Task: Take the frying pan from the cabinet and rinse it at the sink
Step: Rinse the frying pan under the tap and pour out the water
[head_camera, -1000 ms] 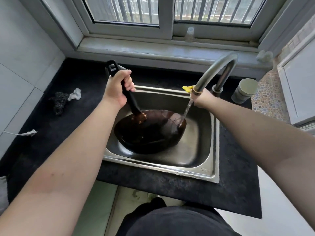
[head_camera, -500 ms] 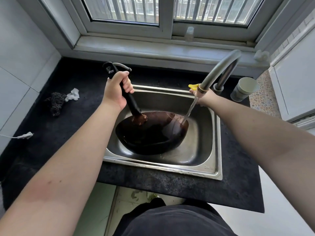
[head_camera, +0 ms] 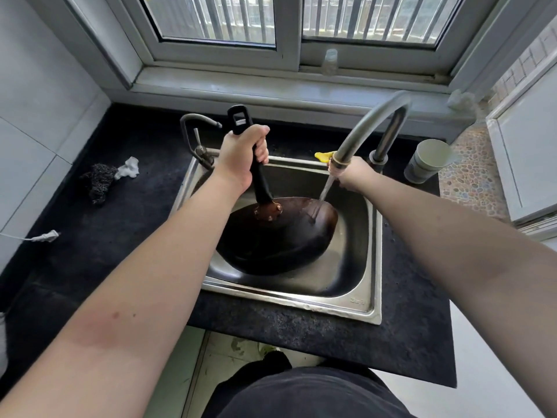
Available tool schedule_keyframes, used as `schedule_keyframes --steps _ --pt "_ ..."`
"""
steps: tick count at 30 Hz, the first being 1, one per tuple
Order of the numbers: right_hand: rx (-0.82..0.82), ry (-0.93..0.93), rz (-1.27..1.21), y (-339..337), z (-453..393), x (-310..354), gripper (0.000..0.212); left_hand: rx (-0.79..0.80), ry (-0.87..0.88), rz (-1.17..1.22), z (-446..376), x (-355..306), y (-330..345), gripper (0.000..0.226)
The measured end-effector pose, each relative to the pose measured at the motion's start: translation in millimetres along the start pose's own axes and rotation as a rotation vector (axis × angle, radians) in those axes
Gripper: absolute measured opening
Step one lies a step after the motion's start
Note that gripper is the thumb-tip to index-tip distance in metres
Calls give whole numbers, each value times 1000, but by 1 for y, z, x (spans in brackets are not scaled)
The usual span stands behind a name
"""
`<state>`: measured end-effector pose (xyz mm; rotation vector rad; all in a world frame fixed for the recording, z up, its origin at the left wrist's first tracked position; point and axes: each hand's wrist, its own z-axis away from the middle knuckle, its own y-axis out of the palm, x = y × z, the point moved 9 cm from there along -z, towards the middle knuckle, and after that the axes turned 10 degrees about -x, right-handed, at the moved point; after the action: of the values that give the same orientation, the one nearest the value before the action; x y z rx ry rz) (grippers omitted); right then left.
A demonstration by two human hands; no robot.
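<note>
We are in the rinsing step. Our left hand has its fingers clenched round the black handle of the dark, round-bottomed frying pan, which sits tilted inside the stainless steel sink basin, its handle pointing up and away from us. The pan is out of the cabinet and under the water, so the fetching part looks done.

Our right hand is at the tip of the curved grey metal faucet, apparently grasping the spout end just beside a small yellow piece; the fingers themselves are hidden from us, so we judge the grip from the hand's position. A thin stream of water falls onto the pan's far right rim.

Since the stream lands only on one edge, we judge the next move calls for turning or tipping the pan by its handle, or steering the spout, so the water sweeps the whole inner surface. A wet handle could slip, so the left grip should stay firm.
</note>
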<state>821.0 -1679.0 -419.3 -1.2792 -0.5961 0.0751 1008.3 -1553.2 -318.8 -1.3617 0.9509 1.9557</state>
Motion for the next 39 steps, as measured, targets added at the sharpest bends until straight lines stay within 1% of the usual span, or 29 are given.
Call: schedule_keyframes --steps 2,4,5,7,10,13,15,22,26,33,39 --pt "10 16 -42 -5 5 3 33 -18 1 -11 1 -1 1 37" --pt "7 6 -29 -4 3 1 34 -28 0 -23 1 -2 0 36" --pt "10 -24 22 -1 0 -1 35 -31 -3 -29 2 -2 0 36" --pt "36 -40 -16 3 -3 -2 32 -29 0 -49 5 -1 3 37" --pt "39 -7 -55 -1 -2 -3 30 -11 19 -84 12 2 18 38" --pt "47 -37 -35 -4 0 0 27 -3 28 -111 18 3 33 39" --pt "61 -46 -22 -4 1 1 30 -4 34 -127 21 4 40 39" --pt "48 -73 31 -8 2 5 31 -61 44 -140 26 6 47 40" --pt "61 -73 47 -9 3 6 31 -78 53 -144 27 4 40 38" --pt "82 -69 67 -9 5 7 22 -126 63 -102 24 -2 7 35" --pt "64 -18 9 -13 7 6 19 -131 54 -36 19 -6 -16 35"
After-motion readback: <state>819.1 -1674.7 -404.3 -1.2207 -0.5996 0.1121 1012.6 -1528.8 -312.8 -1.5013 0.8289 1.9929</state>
